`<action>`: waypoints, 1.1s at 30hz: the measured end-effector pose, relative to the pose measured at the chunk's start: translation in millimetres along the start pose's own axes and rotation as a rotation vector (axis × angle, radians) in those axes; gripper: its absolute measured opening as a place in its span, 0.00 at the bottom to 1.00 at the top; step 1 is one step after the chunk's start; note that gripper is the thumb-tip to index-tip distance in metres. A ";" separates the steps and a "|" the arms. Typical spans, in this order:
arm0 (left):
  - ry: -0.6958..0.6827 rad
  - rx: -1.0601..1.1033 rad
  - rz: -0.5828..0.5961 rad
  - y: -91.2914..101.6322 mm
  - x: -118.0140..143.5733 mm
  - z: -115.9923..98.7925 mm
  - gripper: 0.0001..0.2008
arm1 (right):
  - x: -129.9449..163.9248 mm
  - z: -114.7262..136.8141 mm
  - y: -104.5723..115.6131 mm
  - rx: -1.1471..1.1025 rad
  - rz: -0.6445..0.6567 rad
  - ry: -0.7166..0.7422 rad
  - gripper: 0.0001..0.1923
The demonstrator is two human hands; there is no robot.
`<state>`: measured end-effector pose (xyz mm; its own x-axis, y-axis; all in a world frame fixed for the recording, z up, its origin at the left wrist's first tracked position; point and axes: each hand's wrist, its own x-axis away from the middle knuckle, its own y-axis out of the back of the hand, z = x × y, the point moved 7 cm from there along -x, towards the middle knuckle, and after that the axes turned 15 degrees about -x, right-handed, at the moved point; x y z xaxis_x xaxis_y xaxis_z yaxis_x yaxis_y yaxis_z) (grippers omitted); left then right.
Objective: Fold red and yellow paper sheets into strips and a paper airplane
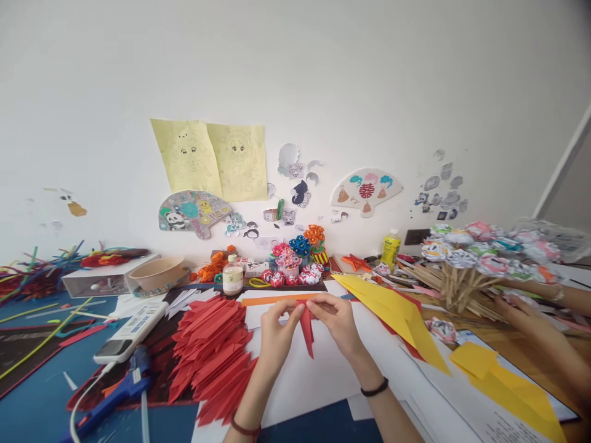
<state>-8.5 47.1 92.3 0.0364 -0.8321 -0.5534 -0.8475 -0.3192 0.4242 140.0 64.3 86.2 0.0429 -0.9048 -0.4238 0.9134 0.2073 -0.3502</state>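
Observation:
Between my two hands is a folded red paper strip (307,335), its pointed end hanging down over white paper (323,381). My left hand (281,323) pinches its top edge with thumb and forefinger. From the other side, my right hand (335,320) grips the same piece, also between thumb and fingers. A large pile of folded red paper pieces (212,351) lies just left of my left hand. Behind my fingers runs an orange paper strip (268,301). Yellow paper sheets (392,307) lie to the right of my right hand.
At left are a blue glue gun (133,378), a white power strip (132,332) and a bowl (157,274). A bottle (233,277) and paper flowers (286,258) stand at the back. On the right, another person's hands (521,311) are by a bunch of paper flowers on sticks (462,264).

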 end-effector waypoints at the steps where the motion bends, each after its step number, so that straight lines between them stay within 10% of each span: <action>1: 0.001 -0.002 -0.008 0.8 0.2 -0.3 0.13 | 0.0 -0.5 -0.8 -0.012 0.008 -0.015 0.13; 33: -0.039 -0.040 -0.047 6.2 0.6 -6.4 0.12 | -1.0 -5.3 -2.7 -0.011 0.095 -0.074 0.12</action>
<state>-10.4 41.8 99.2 0.0545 -0.7976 -0.6007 -0.8235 -0.3761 0.4247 135.3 66.7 83.2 0.1594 -0.9055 -0.3933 0.8993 0.2976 -0.3206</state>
